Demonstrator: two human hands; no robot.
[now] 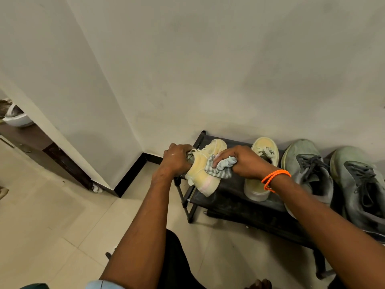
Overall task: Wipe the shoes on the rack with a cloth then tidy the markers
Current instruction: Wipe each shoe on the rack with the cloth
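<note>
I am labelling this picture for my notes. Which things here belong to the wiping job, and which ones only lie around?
Belong to the job:
striped cloth
yellow shoe held up
second yellow shoe
two grey shoes
black rack

Only lying around:
white bowl
orange wristband

The pale yellow shoe (205,170) looks like soft cloth, a bit fuzzy and not shiny, with a smooth pale sole. The striped grey and white cloth (220,166) is thin, soft and crumpled. The black shoe rack (233,197) has thin metal bars, and its dark shelf looks dull and dusty. The two big grey-green shoes (312,174) look like rough woven cloth with dark laces, dusty and matt. The cream floor tiles (62,215) are smooth with a little shine. The white wall (208,59) is painted and matt. The orange wrist band (275,178) looks like twisted cord.
</note>
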